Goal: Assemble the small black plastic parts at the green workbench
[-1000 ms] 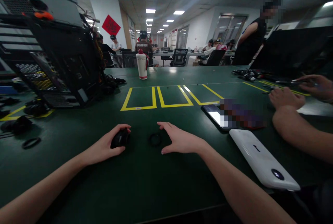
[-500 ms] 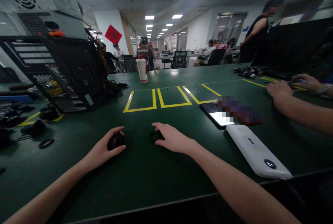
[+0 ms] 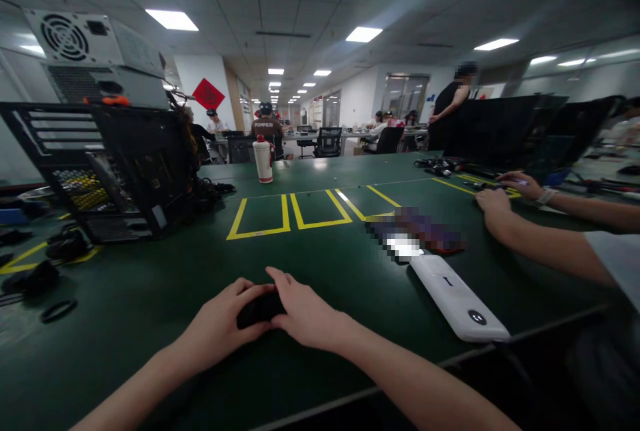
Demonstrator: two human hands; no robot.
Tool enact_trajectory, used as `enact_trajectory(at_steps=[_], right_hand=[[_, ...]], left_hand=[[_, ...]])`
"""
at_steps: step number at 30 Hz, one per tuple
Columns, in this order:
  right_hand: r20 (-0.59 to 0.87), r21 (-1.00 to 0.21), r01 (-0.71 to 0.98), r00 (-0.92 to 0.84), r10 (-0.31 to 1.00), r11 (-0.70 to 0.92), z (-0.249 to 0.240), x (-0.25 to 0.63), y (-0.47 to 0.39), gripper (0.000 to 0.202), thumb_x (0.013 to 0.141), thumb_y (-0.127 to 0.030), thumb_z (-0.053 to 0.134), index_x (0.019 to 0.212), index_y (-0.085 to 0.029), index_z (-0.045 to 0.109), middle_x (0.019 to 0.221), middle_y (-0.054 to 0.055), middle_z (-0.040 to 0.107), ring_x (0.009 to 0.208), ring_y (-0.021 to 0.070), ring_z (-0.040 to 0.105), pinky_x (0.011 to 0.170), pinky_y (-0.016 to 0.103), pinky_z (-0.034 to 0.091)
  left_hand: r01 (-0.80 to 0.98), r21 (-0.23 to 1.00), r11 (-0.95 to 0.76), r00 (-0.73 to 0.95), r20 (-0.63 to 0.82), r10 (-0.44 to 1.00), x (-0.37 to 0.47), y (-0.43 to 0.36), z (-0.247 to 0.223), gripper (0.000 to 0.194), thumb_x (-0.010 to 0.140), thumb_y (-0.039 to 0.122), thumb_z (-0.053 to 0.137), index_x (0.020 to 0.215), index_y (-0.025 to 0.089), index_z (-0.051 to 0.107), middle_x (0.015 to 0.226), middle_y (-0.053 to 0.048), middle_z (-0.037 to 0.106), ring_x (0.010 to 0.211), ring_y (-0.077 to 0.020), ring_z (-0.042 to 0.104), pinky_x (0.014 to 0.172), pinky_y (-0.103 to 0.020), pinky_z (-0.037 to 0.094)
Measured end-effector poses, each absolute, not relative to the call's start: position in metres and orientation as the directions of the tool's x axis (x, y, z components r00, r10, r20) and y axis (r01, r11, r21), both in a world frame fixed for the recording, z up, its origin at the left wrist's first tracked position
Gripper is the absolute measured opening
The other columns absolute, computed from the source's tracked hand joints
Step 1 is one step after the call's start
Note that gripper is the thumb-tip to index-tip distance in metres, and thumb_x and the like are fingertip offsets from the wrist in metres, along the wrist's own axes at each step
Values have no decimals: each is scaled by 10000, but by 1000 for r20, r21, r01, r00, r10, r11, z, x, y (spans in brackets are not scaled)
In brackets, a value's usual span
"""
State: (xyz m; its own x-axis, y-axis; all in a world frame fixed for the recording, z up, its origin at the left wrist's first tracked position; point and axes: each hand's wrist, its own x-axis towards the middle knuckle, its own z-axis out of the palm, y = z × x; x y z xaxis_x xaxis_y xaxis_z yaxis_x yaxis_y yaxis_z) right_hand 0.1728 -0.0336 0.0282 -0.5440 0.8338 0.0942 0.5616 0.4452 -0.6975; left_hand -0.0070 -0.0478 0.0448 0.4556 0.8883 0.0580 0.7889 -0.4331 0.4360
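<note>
My left hand (image 3: 225, 317) curls its fingers and thumb around a black rounded object (image 3: 260, 309), whose kind I cannot make out. My right hand (image 3: 305, 311) meets it from the other side, fingertips and thumb pressed at the object's right end. The black ring in the right hand is now hidden by the fingers or merged with the dark object. Both hands are together low over the green table (image 3: 320, 391), in front of the yellow tape outlines (image 3: 259, 233).
An open computer case (image 3: 135, 171) with power supplies (image 3: 83, 41) on top stands left, near black cables and a black ring (image 3: 59, 311). A white cup (image 3: 263, 161) stands behind. A white device (image 3: 457, 297) lies right, near another person's hands (image 3: 495, 207).
Half a second ago my hands were apart, the left on the black rounded object, the right on a black ring. They have come together. The view has tilted up and shifted right.
</note>
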Motion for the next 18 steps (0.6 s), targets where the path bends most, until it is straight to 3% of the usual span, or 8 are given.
enact_trajectory(at_steps=[4,9,14,16,18], right_hand=[[61,-801,507,-461,885,319,25,181,-49,883,628,-132,653,1364,-245,177,1294,123,426,1152,312,449,921,458,392],[54,-960,228,-410,910,160,14,176,-75,831,643,-60,581,1349,-267,195,1141,65,535,944,191,589,838,338,465],[91,-995,5,-327,941,98,-2,143,-105,633,661,-18,477,1257,-205,378,1128,68,550,1037,190,551,911,331,437],[134,-991,-50,-276,952,125,-11,127,-116,626,629,15,460,1216,-201,442,1200,78,514,1123,221,494,958,355,403],[139,-989,11,-238,961,146,-21,110,-125,736,589,26,522,1260,-253,405,1222,79,497,1127,272,486,940,401,418]], left_hand=[[771,421,-478,520,19,854,2,-53,53,456,742,418,533,1183,323,465,1063,-37,512,942,-217,541,795,-336,453],[744,452,-491,541,22,841,5,-73,39,530,647,363,646,1149,376,476,1103,-25,502,975,-236,533,817,-351,455],[716,503,-484,408,261,875,-9,-94,-1,404,644,226,619,1029,332,555,1080,-30,522,959,-213,554,798,-286,485],[711,513,-481,356,327,875,-22,-101,-14,343,654,263,618,990,316,569,1072,-24,535,915,-191,579,769,-252,500],[705,516,-487,327,374,868,-37,-107,-22,304,662,348,615,961,299,580,1047,-26,556,853,-177,602,711,-227,519]])
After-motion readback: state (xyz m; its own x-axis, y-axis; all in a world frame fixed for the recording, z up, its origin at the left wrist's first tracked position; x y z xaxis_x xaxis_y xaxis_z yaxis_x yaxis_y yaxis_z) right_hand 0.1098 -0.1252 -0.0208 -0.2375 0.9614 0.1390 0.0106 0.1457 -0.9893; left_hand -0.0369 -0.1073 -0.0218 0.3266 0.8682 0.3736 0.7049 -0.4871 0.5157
